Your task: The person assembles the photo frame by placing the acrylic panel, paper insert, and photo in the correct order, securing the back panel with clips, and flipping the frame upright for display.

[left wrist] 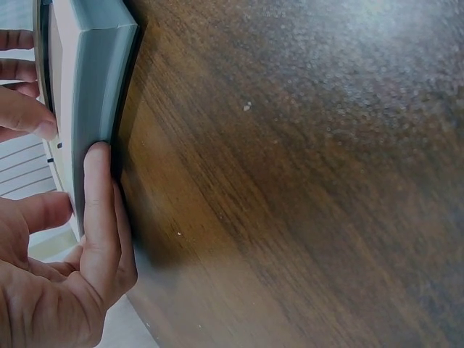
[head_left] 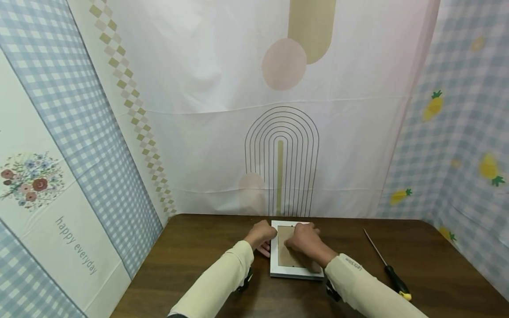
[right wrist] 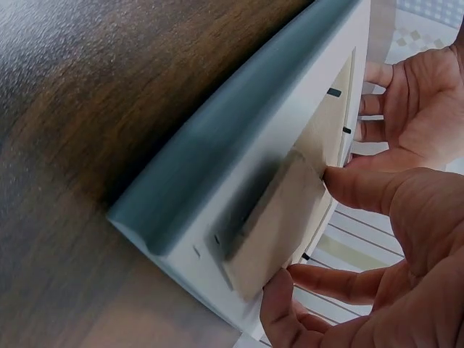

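Note:
A white picture frame lies face down on the brown table, its tan backing board showing. My left hand holds the frame's left edge, thumb on top and fingers along the side; in the left wrist view the fingers lie against the outer side. Over the back, my right hand pinches a small brown stand piece between thumb and fingers, seen in the right wrist view. That piece stands at an angle to the backing. Small dark tabs stick out along the frame's inner edge.
A screwdriver with a black and yellow handle lies on the table to the right of the frame. Behind the table hangs a white patterned cloth, with blue checked cloth at both sides.

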